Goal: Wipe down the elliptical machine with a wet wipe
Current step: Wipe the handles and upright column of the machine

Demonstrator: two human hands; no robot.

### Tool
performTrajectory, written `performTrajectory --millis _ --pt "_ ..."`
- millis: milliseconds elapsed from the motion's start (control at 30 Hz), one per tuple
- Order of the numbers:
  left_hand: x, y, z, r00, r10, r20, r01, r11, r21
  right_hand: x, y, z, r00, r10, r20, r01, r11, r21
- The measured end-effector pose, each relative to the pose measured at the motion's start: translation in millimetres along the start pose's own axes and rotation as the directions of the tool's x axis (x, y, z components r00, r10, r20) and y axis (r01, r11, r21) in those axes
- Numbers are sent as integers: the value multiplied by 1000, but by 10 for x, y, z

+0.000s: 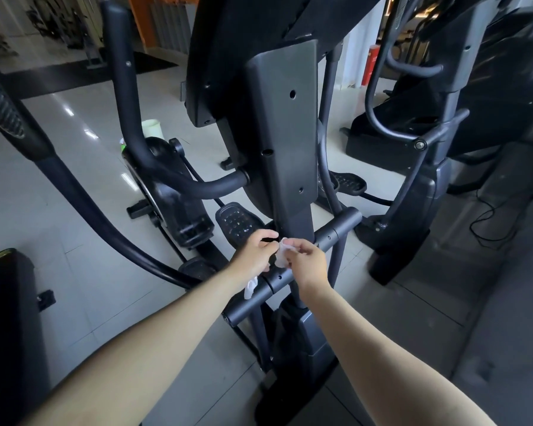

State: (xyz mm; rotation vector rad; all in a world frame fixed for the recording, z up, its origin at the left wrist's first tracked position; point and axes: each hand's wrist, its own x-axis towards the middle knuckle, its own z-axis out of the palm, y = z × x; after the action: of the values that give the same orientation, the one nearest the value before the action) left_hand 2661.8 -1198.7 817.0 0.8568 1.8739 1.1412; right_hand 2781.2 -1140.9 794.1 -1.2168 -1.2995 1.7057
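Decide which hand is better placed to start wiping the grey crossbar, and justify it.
Right, probably. The right hand pinches the wet wipe directly over the crossbar, with bare bar stretching away on its side. The left hand also grips the wipe.

We are holding our left hand and right hand, both pinching the wipe, just above the crossbar. The upright column is rising right behind them and blocking any reach straight ahead. To the left, a pedal and a long curved arm are crowding the way, with a small bike standing farther off. To the right, the neighbouring machine is leaving us only a narrow strip of floor. Near left, open tiles are lying free beside a black block.
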Motion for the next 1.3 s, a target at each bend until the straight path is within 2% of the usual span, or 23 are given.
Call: performTrajectory --millis 100,167,233,333,400,467,533,633,733,800,867,933,1033,1133,1300 --pt "-17 -134 163 993 8 114 -15 998 63 -22 78 -89 998 52 37 -57 983 173" --pt "-14 -219 230 995 38 87 -51 989 141 -51 148 -138 999 52 7 -53 975 216" --pt "28 -328 261 996 50 72 -66 970 236 -91 240 -175 1000 -2 22 -2 987 160" --pt "27 -442 259 994 77 81 -103 911 399 -128 380 -249 997 2 80 4 997 -72" --pt "3 -524 231 996 87 18 -86 881 464 -106 399 -297 1000 3 -4 -4 981 -192" --pt "-50 -563 195 996 77 -47 -43 857 513 -53 387 -330 995 -28 -94 7 975 -222" --pt "-86 -618 194 996 57 -61 -15 843 538 -3 375 -306 999 -38 -31 32 983 -179" --pt "-98 -682 240 996 56 -71 -22 912 409 35 411 -217 996 -18 91 24 997 -73" --pt "-118 -654 294 999 48 -21 -42 968 249 20 411 -147 993 -2 117 -4 999 51" --pt "-127 -600 288 996 66 -63 -52 978 204 -5 375 -120 993 4 116 -14 996 87" --pt "-91 -585 257 984 90 -156 -59 979 193 -7 369 -117 998 19 63 -21 999 37" --pt "-76 -559 230 980 84 -182 -49 981 187 10 374 -138 1000 21 6 -21 997 -68" --pt "-61 -500 225 976 102 -190 -65 980 187 -20 346 -164 999 -15 43 22 988 -153" --pt "-72 -406 242 968 123 -218 -82 979 188 -54 296 -192 991 -33 131 48 993 -107" --pt "-142 -356 317 953 222 -206 -211 975 75 19 209 -175 979 27 204 -31 999 18"
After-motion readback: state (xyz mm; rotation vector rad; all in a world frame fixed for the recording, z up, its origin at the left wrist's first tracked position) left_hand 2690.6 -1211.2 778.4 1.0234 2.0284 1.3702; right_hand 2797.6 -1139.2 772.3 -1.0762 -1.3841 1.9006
